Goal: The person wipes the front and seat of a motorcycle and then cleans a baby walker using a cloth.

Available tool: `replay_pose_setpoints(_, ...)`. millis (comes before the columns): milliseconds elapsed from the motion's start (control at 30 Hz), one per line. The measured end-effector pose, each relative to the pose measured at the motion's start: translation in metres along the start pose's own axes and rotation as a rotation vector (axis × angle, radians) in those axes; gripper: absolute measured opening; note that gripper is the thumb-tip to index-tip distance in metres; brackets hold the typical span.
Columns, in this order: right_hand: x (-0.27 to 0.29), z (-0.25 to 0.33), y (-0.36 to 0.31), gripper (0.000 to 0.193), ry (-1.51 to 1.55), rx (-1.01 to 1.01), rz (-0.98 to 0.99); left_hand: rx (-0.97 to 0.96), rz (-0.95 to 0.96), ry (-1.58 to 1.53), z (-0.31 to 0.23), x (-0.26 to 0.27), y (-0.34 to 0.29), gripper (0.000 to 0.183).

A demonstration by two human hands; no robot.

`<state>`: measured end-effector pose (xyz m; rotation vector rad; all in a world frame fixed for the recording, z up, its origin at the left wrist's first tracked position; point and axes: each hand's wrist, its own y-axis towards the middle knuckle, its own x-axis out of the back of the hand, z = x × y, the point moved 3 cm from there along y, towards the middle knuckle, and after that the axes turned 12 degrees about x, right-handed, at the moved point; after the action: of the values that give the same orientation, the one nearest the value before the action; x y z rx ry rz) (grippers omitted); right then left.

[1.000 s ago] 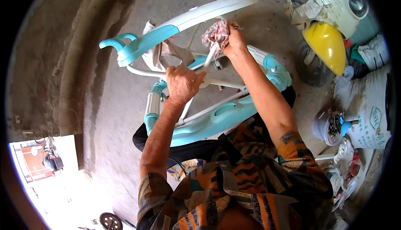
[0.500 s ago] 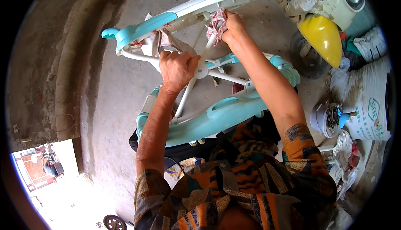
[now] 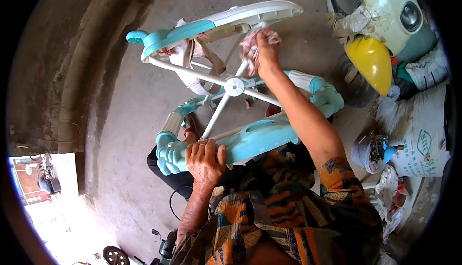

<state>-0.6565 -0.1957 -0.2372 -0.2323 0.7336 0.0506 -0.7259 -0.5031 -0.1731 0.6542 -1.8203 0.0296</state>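
Note:
A teal and white baby walker frame [image 3: 192, 30] lies tipped in front of me, its white tubes crossing at a round hub [image 3: 234, 86]. My left hand [image 3: 206, 163] is wrapped over the near teal base bar [image 3: 262, 140], left of its middle. My right hand [image 3: 267, 56] grips a crumpled pink and white cloth [image 3: 251, 48] against the white tube running up from the hub to the far rim. A pale fabric seat [image 3: 192, 60] hangs under the far rim. The fingers of my right hand are partly hidden by the cloth.
On the right stand a yellow plastic shell [image 3: 373, 65], a cream panel with a round lamp [image 3: 397, 17], a white sack [image 3: 416, 130] and a small bucket of metal bits [image 3: 368, 153]. A bright doorway [image 3: 53, 207] opens at lower left. The floor [image 3: 115, 135] is concrete.
My left hand has let go near the tube hub and moved down onto the near base bar. My right hand with the cloth has slid a little lower along the tube.

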Motion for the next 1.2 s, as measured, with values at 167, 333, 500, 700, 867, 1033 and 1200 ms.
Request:
replay_pose_setpoints(167, 0.019, -0.005, -0.056, 0.014, -0.557, -0.082, 0.422, 0.013, 0.013, -0.019, -0.002, -0.002, -0.001, 0.020)
replay_pose_setpoints(333, 0.009, 0.024, -0.038, 0.019, -0.409, -0.156, 0.542, 0.020, 0.012, -0.024, -0.005, 0.002, -0.005, 0.019)
replay_pose_setpoints(500, 0.036, 0.039, 0.081, 0.027, -0.077, -0.137, 0.166, 0.005, -0.056, -0.039, -0.009, -0.002, -0.006, 0.024)
replay_pose_setpoints(700, 0.013, 0.018, 0.053, 0.024, -0.205, -0.039, 0.035, 0.047, -0.030, -0.045, -0.013, 0.001, -0.007, 0.019)
replay_pose_setpoints(867, 0.003, 0.010, 0.004, 0.017, -0.177, -0.041, 0.100, 0.056, -0.024, -0.043, -0.011, 0.000, -0.007, 0.018)
replay_pose_setpoints(1033, 0.006, 0.010, 0.002, 0.016, -0.159, -0.030, 0.107, 0.041, -0.012, -0.030, -0.012, -0.002, -0.004, 0.018)
replay_pose_setpoints(1200, 0.006, 0.018, -0.001, 0.017, -0.216, 0.000, 0.217, 0.026, 0.027, -0.037, -0.011, -0.003, -0.005, 0.018)
